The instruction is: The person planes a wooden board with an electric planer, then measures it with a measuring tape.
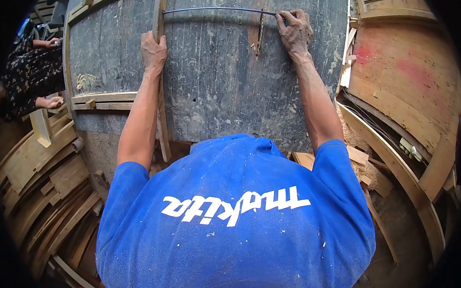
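Note:
My left hand is closed around the edge of a long narrow wooden strip that runs up and down on the dark, scuffed work board. At the top, my right hand has its fingers pinched on the right end of a thin dark blue rod. The rod bows slightly and stretches across the board, its left end meeting the wooden strip above my left hand. Part of the rod's right end is hidden by my fingers. Below my right hand's fingers, left of the wrist, a narrow split shows in the board.
A wooden frame lies on the board at the left. Beyond it is another person in dark patterned clothing, both hands visible. Stacked timber fills the lower left. At right are a wooden panel with pink marks and a long plank.

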Demonstrator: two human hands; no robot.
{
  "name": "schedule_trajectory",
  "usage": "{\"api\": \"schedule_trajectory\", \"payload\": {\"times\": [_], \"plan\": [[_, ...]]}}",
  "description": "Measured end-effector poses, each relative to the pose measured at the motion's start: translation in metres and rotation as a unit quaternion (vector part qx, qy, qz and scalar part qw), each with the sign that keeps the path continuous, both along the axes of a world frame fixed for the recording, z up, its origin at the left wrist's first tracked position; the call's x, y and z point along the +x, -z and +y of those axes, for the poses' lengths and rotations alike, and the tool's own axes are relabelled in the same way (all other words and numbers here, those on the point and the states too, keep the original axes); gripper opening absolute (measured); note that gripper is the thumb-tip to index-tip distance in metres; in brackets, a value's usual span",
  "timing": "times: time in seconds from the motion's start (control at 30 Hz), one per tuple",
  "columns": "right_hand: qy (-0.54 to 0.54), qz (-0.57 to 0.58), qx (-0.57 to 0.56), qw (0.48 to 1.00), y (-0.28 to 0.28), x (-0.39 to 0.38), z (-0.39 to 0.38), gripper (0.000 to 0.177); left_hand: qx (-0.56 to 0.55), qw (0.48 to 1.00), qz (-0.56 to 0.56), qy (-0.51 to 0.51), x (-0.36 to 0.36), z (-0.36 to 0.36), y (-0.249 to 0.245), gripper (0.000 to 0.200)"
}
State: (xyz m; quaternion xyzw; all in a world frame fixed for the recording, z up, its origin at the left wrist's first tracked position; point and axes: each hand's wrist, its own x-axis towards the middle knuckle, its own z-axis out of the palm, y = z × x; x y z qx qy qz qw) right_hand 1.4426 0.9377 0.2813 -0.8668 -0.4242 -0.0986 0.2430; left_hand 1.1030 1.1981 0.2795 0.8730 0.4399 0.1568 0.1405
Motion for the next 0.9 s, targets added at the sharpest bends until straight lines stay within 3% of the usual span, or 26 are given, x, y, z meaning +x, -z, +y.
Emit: {"api": "schedule_trajectory", "payload": {"times": [0.9], "plan": [[-0.004,0.002,-0.009,1.000,0.000,0.003,0.001,0.016,-0.016,0.999,-0.022,-0.036,-0.004,0.009,0.012,0.030]]}}
